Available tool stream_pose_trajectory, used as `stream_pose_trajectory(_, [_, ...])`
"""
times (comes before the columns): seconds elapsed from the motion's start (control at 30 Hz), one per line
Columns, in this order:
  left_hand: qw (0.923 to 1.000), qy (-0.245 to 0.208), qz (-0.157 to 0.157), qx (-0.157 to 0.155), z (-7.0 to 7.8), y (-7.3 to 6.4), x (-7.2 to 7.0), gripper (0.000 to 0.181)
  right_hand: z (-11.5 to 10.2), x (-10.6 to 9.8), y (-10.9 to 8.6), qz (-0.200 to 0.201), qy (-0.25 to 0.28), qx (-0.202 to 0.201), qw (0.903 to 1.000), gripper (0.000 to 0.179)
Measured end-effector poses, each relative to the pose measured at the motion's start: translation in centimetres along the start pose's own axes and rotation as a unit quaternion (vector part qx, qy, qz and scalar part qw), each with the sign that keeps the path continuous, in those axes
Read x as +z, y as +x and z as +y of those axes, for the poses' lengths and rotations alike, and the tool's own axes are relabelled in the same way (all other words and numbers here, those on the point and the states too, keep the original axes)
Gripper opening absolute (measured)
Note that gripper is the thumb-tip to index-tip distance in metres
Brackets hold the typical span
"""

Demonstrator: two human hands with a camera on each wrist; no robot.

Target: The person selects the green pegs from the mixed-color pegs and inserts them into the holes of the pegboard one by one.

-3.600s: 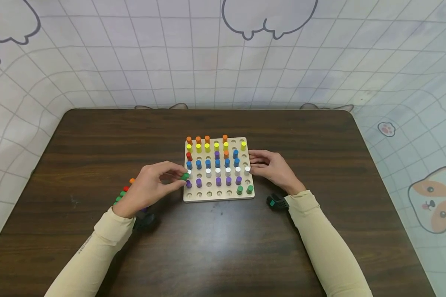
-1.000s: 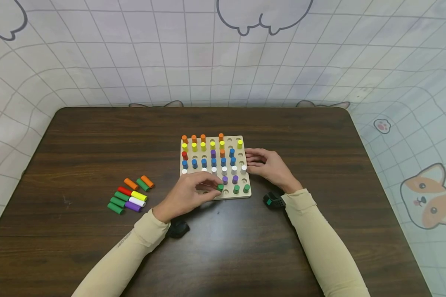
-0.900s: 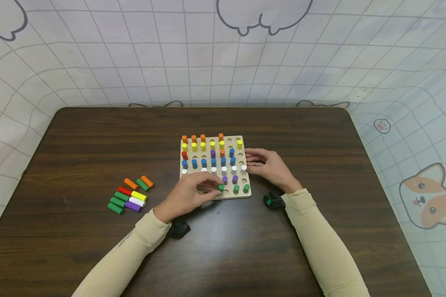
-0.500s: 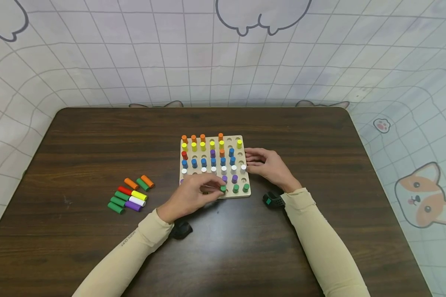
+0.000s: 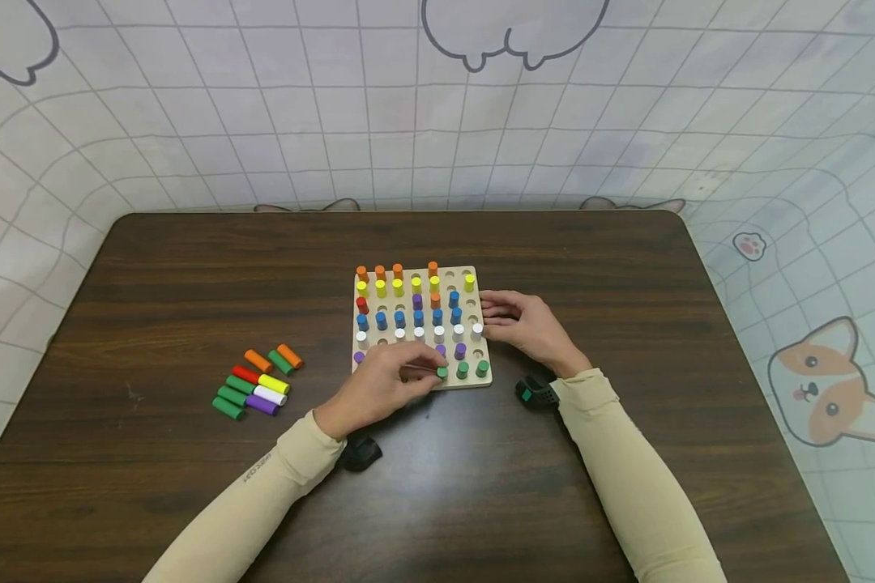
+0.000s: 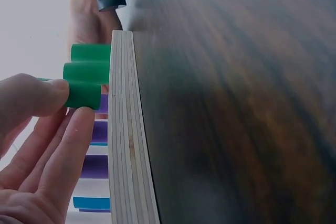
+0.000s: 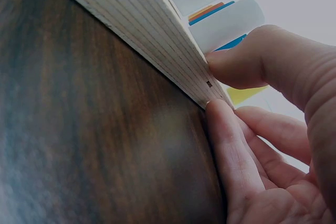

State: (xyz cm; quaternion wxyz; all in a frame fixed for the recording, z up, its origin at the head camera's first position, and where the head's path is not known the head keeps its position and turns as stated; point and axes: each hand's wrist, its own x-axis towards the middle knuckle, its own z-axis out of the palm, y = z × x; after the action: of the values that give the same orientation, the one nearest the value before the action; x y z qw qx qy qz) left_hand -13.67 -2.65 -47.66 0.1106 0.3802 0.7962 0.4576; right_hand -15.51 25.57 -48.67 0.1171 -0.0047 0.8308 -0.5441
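I have the left hand (image 5: 379,380) pinching a green peg (image 6: 84,95) between thumb and fingers, over the near row of the pale wooden board (image 5: 474,383). In the left wrist view I can make out a slim gap between the peg's lower end and the board, so it hangs just above the wood (the head view alone would not tell me that). Two more green pegs (image 5: 484,368) stand upright in that row, to the right of the pinched one.

The right hand (image 5: 531,332) I see at the board's right side, fingers extended and relaxed, thumb and fingertips touching its edge.

From where I watch, the board sits on the dark brown worktop (image 5: 437,494). Orange pegs (image 5: 379,271) stand along its far row, then yellow pegs (image 5: 397,287), a mixed row, blue pegs (image 5: 399,320), white pegs (image 5: 438,334) and purple pegs (image 5: 460,351), the last partly hidden by the left hand.

Left of the board and apart from it, a group of loose pegs (image 5: 246,374) lies flat: four green, two orange, and one each of red, yellow, white and purple. Behind the worktop I get a pale backdrop (image 5: 394,105) with grid lines.
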Motion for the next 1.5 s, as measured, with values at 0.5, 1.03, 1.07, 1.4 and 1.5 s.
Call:
stream_pose_trajectory(0.5, [0.9999, 0.007, 0.002, -0.01, -0.23, 0.32, 0.26, 0.022, 0.12, -0.07, 0.07, 0.001, -0.004, 0.001, 1.0, 0.062])
stream_pose_trajectory(1.03, [0.9999, -0.001, -0.001, -0.015, -0.35, 0.29, 0.27, 0.023, 0.17, 0.0, 0.03, 0.003, -0.007, 0.0, 1.0, 0.062])
stream_pose_trajectory(1.07, [0.9999, -0.001, -0.001, -0.016, -0.35, 0.27, 0.25, 0.024, 0.19, 0.0, 0.05, 0.002, -0.007, 0.0, 1.0, 0.062])
stream_pose_trajectory(1.4, [0.9998, 0.004, -0.002, -0.02, -0.26, 0.2, 0.15, 0.023, 0.01, -0.02, 0.04, 0.001, -0.002, 0.002, 1.0, 0.063])
stream_pose_trajectory(1.5, [0.9997, 0.004, -0.002, -0.023, -0.23, 0.13, 0.11, 0.023, 0.03, -0.03, 0.06, 0.002, -0.003, 0.003, 1.0, 0.062])
